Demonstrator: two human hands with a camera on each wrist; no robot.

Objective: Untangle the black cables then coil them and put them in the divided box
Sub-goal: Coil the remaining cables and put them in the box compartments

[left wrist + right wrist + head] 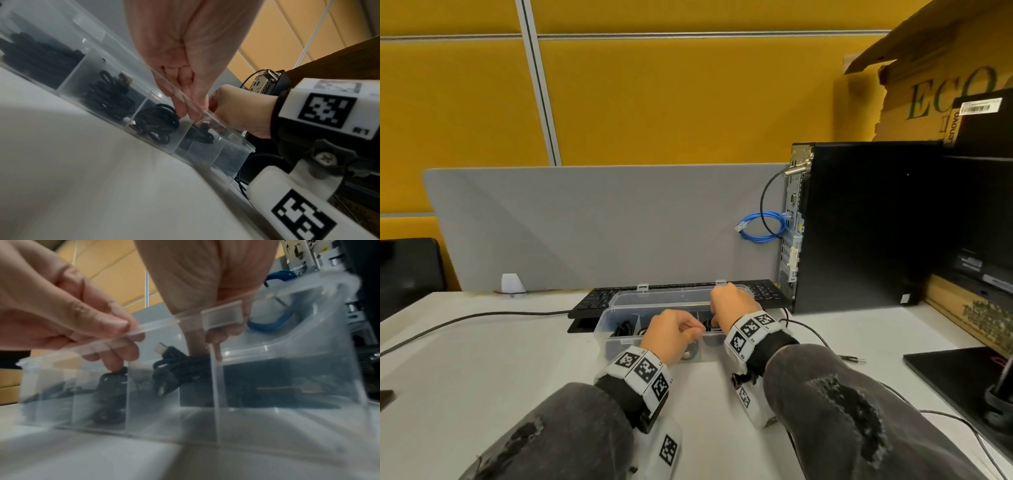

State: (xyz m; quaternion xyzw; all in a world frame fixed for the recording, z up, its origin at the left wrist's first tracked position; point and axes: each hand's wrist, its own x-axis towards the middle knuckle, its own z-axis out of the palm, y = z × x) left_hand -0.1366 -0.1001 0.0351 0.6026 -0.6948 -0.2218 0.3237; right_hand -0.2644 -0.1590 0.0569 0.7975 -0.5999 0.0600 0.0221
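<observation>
From the head view, a clear box [616,317] is seen on the worktop [482,359] before a keyboard [599,298]; the left hand [671,334] and right hand [732,303] are reached into it.

From the left wrist, coiled cables [157,125] are seen in separate compartments; the left fingers [180,104] are curled down onto one coil.

From the right wrist, a cable bundle [180,368] is gripped by the right fingers [196,340] inside a compartment, and a coil [112,386] is touched by the left fingers.

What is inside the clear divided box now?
The divided box holds coiled black cables in at least four compartments. The right hand pushes one bundle in. The hands cover part of the middle compartments.
</observation>
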